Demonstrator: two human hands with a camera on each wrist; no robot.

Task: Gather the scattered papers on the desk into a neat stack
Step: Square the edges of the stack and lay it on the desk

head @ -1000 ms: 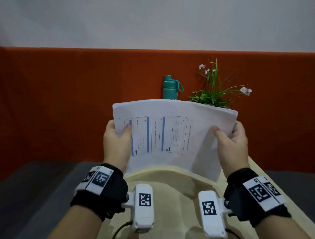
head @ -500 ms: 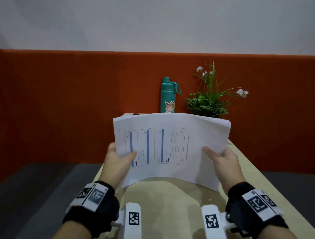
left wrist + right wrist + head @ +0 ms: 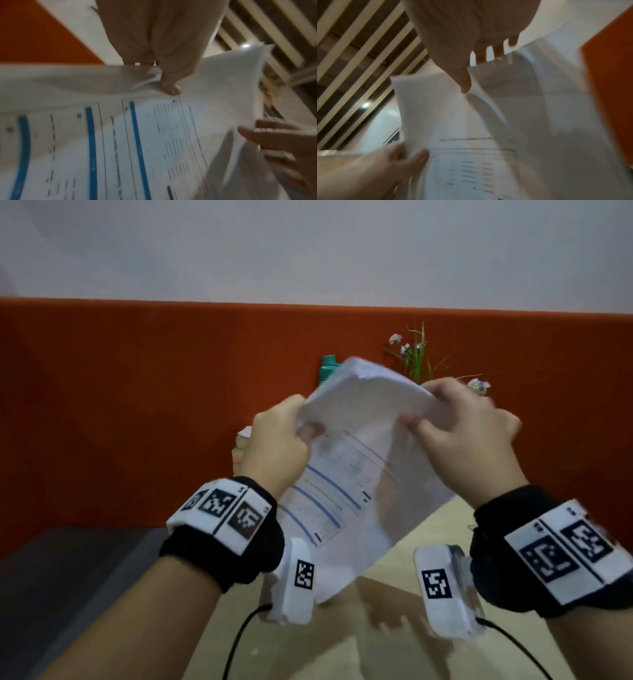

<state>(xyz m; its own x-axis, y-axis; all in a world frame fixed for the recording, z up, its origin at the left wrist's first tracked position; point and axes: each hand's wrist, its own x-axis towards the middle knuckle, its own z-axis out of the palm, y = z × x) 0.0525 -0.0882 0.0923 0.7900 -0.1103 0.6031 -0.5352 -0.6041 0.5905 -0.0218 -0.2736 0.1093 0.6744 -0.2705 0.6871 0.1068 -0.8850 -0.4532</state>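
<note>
A stack of white printed papers [image 3: 356, 470] with blue bars and tables hangs in the air above the light wooden desk [image 3: 342, 642], tilted with its lower corner toward me. My left hand [image 3: 284, 440] grips the upper left edge, thumb on the printed face. My right hand [image 3: 459, 426] grips the upper right corner, fingers curled over the top edge. The left wrist view shows the papers [image 3: 154, 142] close up with my left thumb [image 3: 171, 86] pressed on them. In the right wrist view the sheets [image 3: 505, 128] bend under my right thumb [image 3: 465, 81].
A teal bottle [image 3: 329, 368] and a green plant with small flowers [image 3: 418, 354] stand at the desk's far end against the orange partition [image 3: 137, 405]. Another bit of paper [image 3: 245, 433] shows at the far left of the desk. Dark floor lies to the left.
The papers went from landscape, held at both side edges, to a tilted upright hold. Both hands rose and moved closer together at the top edge.
</note>
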